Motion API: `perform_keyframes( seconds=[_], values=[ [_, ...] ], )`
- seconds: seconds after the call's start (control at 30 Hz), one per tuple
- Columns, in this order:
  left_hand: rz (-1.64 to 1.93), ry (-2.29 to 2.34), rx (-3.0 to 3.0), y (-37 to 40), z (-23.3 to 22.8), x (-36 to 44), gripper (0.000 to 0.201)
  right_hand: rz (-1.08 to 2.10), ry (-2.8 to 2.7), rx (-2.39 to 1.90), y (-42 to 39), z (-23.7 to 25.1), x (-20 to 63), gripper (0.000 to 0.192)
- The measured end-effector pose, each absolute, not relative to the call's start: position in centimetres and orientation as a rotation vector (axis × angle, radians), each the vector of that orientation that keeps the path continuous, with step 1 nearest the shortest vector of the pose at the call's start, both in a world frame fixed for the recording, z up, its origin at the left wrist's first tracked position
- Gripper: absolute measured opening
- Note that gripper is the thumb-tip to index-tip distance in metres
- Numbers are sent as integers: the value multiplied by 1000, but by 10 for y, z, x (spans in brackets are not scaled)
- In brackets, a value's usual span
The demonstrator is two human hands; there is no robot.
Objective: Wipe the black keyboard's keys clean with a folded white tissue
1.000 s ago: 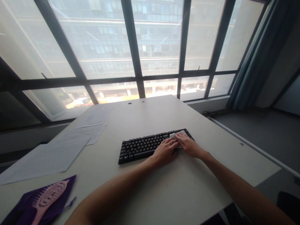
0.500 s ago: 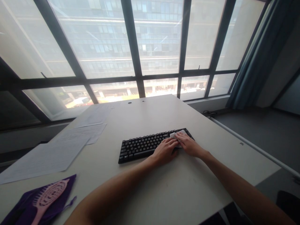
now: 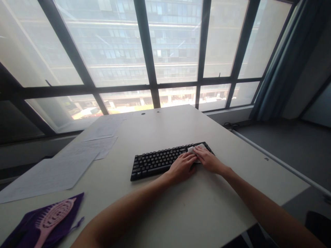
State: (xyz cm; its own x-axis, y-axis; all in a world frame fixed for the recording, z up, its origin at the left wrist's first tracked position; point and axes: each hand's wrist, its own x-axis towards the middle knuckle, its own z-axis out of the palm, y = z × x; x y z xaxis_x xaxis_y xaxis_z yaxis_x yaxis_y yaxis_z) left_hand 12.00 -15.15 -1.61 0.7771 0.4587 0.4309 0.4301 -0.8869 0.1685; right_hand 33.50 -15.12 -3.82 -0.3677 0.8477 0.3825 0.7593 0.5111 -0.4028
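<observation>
A black keyboard (image 3: 165,161) lies on the pale tabletop (image 3: 207,206), a little right of centre, its long side running from 8 o'clock to 2 o'clock. At its 3 o'clock end sits a small white cloth (image 3: 193,149), lying on the keys. The right hand (image 3: 210,161) rests palm down on that end, its fingers flat and pressed onto the cloth rather than curled round it. The left hand (image 3: 182,166) lies just beside it at 9 o'clock, touching it, fingers loosely spread over the keys and the near edge of the keyboard; it holds nothing. Well apart, at 9 o'clock, white paper sheets (image 3: 59,168) lie spread out. At 7 o'clock a pink hairbrush (image 3: 50,220) rests on a purple pouch (image 3: 31,230).
</observation>
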Motion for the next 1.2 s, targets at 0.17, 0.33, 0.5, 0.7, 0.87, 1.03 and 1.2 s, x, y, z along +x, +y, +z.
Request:
perform_keyframes(
  seconds=[0.17, 0.33, 0.5, 0.7, 0.87, 1.03, 1.2],
  values=[
    [727, 740, 2907, -152, -16, 120, 47, 230, -2204, -1323, -151, -39, 336, 50],
    [743, 748, 2884, -153, -15, 120, 49, 235, -2190, -1299, -150, -41, 336, 50],
    [752, 756, 2870, -154, -13, 120, 43, 238, -2189, -1311, -151, -40, 335, 49],
    [739, 752, 2889, -155, -13, 120, 42, 240, -2210, -1330, -152, -38, 335, 50],
    [738, 762, 2885, -155, -13, 120, 49, 237, -2200, -1312, -151, -37, 335, 49],
    [740, 771, 2884, -154, -13, 120, 46, 245, -2205, -1327, -151, -38, 336, 49],
    [746, 756, 2885, -154, -13, 120, 45, 247, -2204, -1307, -150, -40, 337, 50]
  ],
)
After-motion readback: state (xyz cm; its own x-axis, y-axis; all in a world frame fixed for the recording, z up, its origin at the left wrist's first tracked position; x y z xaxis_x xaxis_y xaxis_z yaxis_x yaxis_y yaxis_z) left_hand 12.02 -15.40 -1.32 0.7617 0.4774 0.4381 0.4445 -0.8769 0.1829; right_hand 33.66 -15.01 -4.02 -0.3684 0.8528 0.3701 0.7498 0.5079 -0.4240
